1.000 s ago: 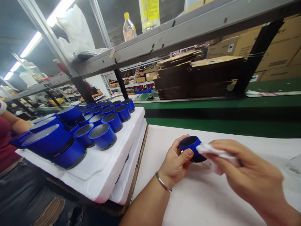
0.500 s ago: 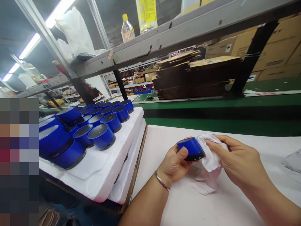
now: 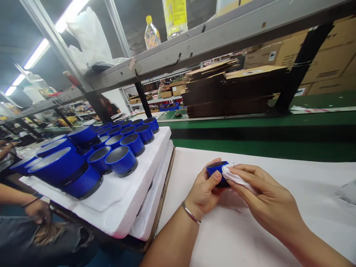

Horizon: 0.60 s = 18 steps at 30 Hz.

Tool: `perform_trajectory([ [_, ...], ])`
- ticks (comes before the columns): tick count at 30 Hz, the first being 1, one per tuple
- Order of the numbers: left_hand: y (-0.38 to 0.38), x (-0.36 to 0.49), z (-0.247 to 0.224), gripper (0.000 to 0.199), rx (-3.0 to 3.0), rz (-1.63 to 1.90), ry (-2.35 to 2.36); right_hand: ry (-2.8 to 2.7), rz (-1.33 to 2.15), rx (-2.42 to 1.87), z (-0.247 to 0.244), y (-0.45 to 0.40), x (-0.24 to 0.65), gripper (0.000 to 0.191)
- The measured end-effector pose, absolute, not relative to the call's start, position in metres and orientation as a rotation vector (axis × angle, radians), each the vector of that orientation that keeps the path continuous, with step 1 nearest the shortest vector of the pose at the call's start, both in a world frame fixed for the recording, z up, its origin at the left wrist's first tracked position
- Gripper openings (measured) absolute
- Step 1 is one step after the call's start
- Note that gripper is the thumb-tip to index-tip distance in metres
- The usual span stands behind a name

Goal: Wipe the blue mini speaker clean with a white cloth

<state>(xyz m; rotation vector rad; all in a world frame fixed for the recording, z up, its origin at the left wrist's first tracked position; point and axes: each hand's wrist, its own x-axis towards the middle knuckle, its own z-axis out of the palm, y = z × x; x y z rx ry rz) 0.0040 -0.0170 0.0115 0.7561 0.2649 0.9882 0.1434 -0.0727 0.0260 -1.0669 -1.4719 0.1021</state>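
Over the white tabletop (image 3: 189, 163), my left hand (image 3: 204, 191) is closed around a small round speaker (image 3: 213, 169), blue with a black base and dark top. My right hand (image 3: 264, 189) pinches a white cloth (image 3: 236, 177) and presses it against the speaker's right side. The cloth and fingers cover part of the speaker. To the left, several matching blue speakers (image 3: 121, 161) stand in rows on a white foam tray (image 3: 119, 207), some stacked on others at the near left.
A second foam tray (image 3: 151, 218) lies under the first. Beyond the table runs a green bench (image 3: 222, 135) with stacked flat cardboard (image 3: 228, 92). A metal shelf (image 3: 222, 40) with bottles crosses above. Another person's hand (image 3: 39, 211) rests at lower left. Clear plastic (image 3: 346, 191) lies at right.
My right hand has moved left and down, bunching the cloth tighter against the speaker. My left hand has shifted slightly, still holding the speaker, which has turned a little.
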Motion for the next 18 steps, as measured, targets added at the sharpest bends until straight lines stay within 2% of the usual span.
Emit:
perform_trajectory([
  [2,-0.016,0.002,0.010,0.071,0.773,0.978,0.284,-1.378,0.174,-1.175,0.026,-0.071,0.146,0.021],
  [8,-0.015,0.001,0.011,0.074,0.725,0.908,0.252,-1.006,0.442,-1.523,0.033,-0.062,0.165,0.054],
  [15,-0.013,0.001,0.015,0.052,0.618,0.721,0.120,-0.873,0.487,-1.529,0.039,-0.062,0.163,0.055],
  [18,-0.013,0.001,0.019,0.063,0.564,0.711,0.195,-0.843,0.485,-1.540,0.040,-0.064,0.162,0.054],
])
